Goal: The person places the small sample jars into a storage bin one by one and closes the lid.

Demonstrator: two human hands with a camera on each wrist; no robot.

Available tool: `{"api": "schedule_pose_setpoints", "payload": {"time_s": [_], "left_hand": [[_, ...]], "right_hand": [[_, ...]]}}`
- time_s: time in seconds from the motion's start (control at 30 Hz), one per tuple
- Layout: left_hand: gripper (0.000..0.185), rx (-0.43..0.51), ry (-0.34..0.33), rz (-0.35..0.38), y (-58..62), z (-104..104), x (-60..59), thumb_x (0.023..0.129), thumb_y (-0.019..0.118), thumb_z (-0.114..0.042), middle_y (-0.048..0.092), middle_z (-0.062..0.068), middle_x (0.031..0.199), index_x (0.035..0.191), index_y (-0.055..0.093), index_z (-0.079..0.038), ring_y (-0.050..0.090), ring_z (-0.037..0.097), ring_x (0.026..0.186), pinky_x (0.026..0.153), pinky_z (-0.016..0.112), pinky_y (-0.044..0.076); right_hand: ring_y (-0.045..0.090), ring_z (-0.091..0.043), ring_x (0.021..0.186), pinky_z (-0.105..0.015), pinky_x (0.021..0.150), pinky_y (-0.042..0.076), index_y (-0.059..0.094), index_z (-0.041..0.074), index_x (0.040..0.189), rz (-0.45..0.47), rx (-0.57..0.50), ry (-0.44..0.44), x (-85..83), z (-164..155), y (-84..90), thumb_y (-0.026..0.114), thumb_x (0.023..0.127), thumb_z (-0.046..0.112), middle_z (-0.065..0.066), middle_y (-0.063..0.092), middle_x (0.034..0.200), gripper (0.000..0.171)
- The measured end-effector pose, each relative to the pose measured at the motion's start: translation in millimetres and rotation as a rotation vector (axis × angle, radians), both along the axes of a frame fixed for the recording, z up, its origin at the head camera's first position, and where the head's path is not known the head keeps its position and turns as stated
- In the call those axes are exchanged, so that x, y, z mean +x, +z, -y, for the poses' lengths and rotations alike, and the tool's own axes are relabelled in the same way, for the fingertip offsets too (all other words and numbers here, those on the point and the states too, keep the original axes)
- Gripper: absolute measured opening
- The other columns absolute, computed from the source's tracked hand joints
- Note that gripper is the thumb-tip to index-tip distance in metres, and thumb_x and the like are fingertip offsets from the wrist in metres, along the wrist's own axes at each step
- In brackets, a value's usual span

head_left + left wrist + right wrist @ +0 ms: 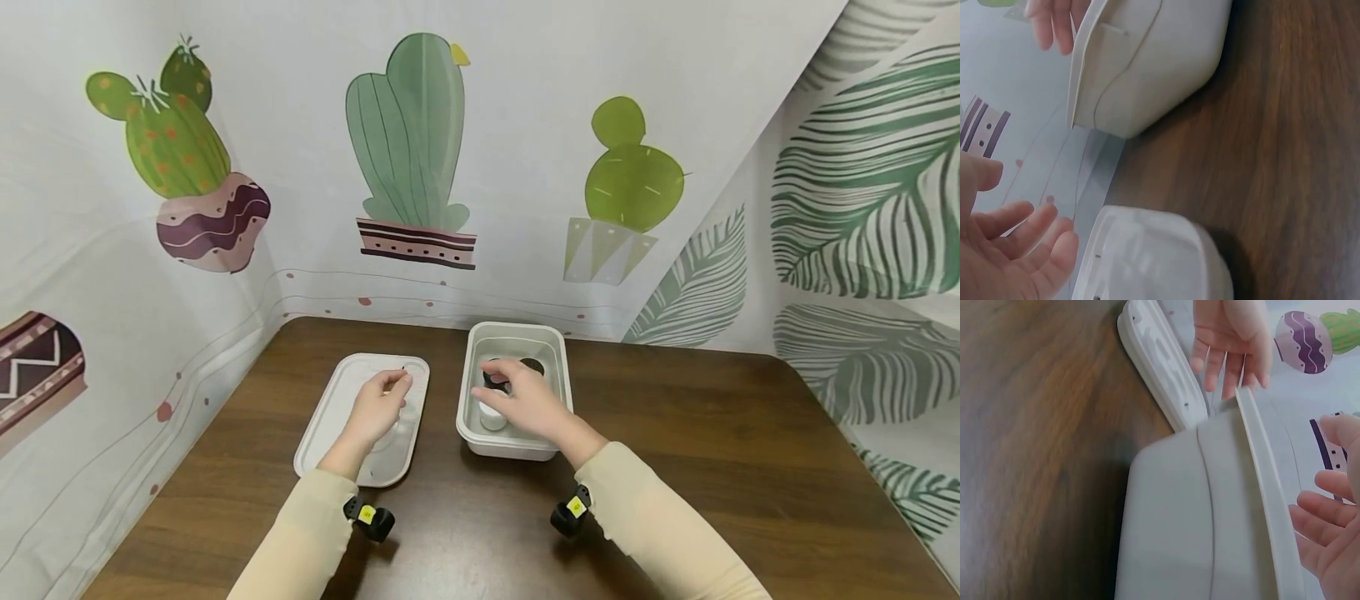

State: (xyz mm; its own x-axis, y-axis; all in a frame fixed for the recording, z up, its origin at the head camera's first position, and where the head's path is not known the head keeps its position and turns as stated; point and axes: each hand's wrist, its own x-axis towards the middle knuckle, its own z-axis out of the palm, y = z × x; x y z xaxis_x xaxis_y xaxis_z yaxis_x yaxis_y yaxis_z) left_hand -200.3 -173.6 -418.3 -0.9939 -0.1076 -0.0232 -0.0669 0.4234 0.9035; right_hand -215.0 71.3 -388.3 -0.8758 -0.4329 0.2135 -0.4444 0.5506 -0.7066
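In the head view, my left hand (377,408) hovers over a white rounded lid (327,429) lying flat at the left. Its fingers are loosely bent, with nothing in them, as the left wrist view of the hand (1016,250) also shows. My right hand (528,402) is above a pale deep plastic bin (566,379), thumb and fingers apart and holding nothing. Inside the bin stand a small white-bodied container (492,418) and a dark round item (533,365). Another dark-topped item (492,381) is partly hidden by the right hand's fingers.
Both the bin and the lid rest on a dark wooden table (675,417), a strip of tabletop between them. A white cloth backdrop (525,167) printed with cacti hangs behind the table. Each wrist carries a small black camera (369,517).
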Motion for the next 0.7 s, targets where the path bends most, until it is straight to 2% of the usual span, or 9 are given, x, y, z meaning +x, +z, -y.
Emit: {"api": "schedule_pose_setpoints", "payload": {"time_s": [0.1, 0.2, 0.43, 0.7], "left_hand": [[0.043, -0.069, 0.006, -0.018, 0.2, 7.0, 0.4, 0.098, 0.047, -0.027, 0.059, 0.023, 0.119, 0.128, 0.052, 0.002, 0.060, 0.034, 0.103, 0.081, 0.035, 0.052], [0.042, -0.136, 0.016, -0.033, 1.0, 14.1, 1.6, 0.098, 0.047, -0.027, 0.058, 0.023, 0.121, 0.128, 0.053, 0.003, 0.058, 0.033, 0.108, 0.092, 0.043, 0.048], [0.046, -0.210, 0.022, -0.020, 1.9, 31.1, 6.1, 0.099, 0.044, -0.028, 0.053, 0.026, 0.129, 0.132, 0.048, 0.004, 0.055, 0.040, 0.112, 0.093, 0.048, 0.047], [0.050, -0.303, 0.040, 0.005, 6.4, 48.5, 11.3, 0.098, 0.043, -0.028, 0.040, 0.031, 0.138, 0.136, 0.043, 0.005, 0.044, 0.047, 0.123, 0.101, 0.056, 0.039]], "right_hand": [[0.060, -0.027, 0.111, -0.041, 0.095, 0.050, 0.057, 0.001, 0.125, 0.045, -0.076, 0.013, 1.5, 5.9, 0.2, 0.064, 0.089, 0.027, -0.014, 0.061, 0.125, 0.045], [0.061, -0.028, 0.109, -0.041, 0.093, 0.051, 0.056, 0.002, 0.125, 0.094, -0.131, 0.015, 3.5, 11.6, 0.9, 0.064, 0.090, 0.027, -0.014, 0.061, 0.124, 0.044], [0.060, -0.019, 0.111, -0.037, 0.091, 0.051, 0.055, 0.012, 0.129, 0.194, -0.155, 0.032, 8.8, 26.3, 4.5, 0.061, 0.091, 0.034, -0.004, 0.060, 0.126, 0.045], [0.060, -0.025, 0.114, -0.040, 0.095, 0.049, 0.051, 0.005, 0.131, 0.251, -0.207, 0.073, 13.9, 48.4, 9.3, 0.058, 0.092, 0.032, -0.013, 0.057, 0.130, 0.048]]}}
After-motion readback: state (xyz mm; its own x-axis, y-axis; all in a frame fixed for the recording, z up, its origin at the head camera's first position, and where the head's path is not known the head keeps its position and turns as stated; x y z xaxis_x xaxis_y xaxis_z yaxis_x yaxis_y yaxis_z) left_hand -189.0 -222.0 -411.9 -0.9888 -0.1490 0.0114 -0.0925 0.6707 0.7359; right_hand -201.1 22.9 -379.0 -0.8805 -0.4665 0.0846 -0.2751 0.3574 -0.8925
